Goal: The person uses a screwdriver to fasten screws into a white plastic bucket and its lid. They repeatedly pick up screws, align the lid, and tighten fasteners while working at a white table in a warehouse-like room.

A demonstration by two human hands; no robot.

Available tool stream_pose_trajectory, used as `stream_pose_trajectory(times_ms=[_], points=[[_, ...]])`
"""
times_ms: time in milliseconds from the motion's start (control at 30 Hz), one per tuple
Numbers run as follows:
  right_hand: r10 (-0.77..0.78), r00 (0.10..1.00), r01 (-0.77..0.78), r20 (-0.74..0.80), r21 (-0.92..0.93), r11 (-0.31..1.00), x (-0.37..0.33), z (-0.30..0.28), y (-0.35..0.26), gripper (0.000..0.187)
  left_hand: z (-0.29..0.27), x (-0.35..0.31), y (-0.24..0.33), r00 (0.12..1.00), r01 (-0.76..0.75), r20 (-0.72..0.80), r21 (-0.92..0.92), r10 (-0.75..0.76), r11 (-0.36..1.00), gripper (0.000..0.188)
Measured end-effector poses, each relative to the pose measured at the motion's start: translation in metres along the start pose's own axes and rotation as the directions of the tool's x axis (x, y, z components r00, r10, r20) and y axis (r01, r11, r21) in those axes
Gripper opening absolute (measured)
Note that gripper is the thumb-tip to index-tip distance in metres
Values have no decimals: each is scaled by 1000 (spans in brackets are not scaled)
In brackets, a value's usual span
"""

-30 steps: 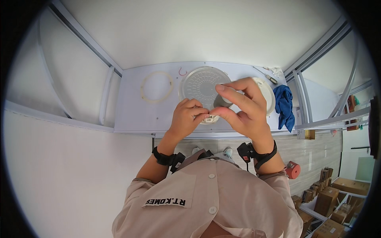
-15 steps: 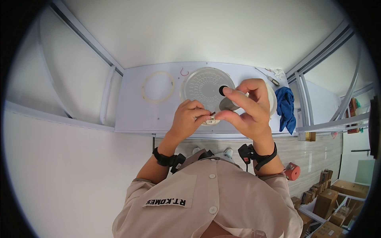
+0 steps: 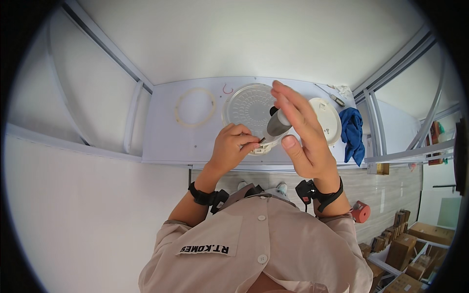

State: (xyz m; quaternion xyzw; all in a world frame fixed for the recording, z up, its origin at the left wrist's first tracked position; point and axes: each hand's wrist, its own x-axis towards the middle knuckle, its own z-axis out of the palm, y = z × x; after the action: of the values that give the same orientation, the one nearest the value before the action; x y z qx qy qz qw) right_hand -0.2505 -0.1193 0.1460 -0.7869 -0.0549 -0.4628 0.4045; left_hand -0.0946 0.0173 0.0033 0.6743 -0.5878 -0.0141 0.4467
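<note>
A round, pale plastic housing with a ribbed pattern and a near-edge tab lies on the table in front of me. Over its right part is a grey cylinder with a black end; its lower part is partly hidden. My left hand is closed at the near rim, thumb and fingertips pinching a small dark piece. Beside the cylinder my right hand is open, fingers stretched out and thumb apart; whether the fingers touch the cylinder I cannot tell.
A cream ring and a thin pink-red wire lie left of the housing. To its right are a white round plate, a blue cloth and a screwdriver. Metal frame posts flank the table.
My right hand has straightened its fingers and drawn its thumb away from the small dark piece, uncovering more of the cylinder and the white plate. My left hand keeps its pinch.
</note>
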Motion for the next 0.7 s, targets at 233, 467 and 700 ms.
stream_pose_trajectory(times_ms=[233,467,700], points=[[-69,990,105,120,-327,939,-16,-19,17,53,0,-1,0,1000,8,11,-8,-8,1000,13],[48,998,-48,49,-4,999,-10,-1,5,46,-1,-2,-1,1000,1,18,-10,-1,1000,12],[11,996,7,92,-197,980,-18,-15,11,43,0,-1,-1,1000,8,22,-11,-8,1000,12]])
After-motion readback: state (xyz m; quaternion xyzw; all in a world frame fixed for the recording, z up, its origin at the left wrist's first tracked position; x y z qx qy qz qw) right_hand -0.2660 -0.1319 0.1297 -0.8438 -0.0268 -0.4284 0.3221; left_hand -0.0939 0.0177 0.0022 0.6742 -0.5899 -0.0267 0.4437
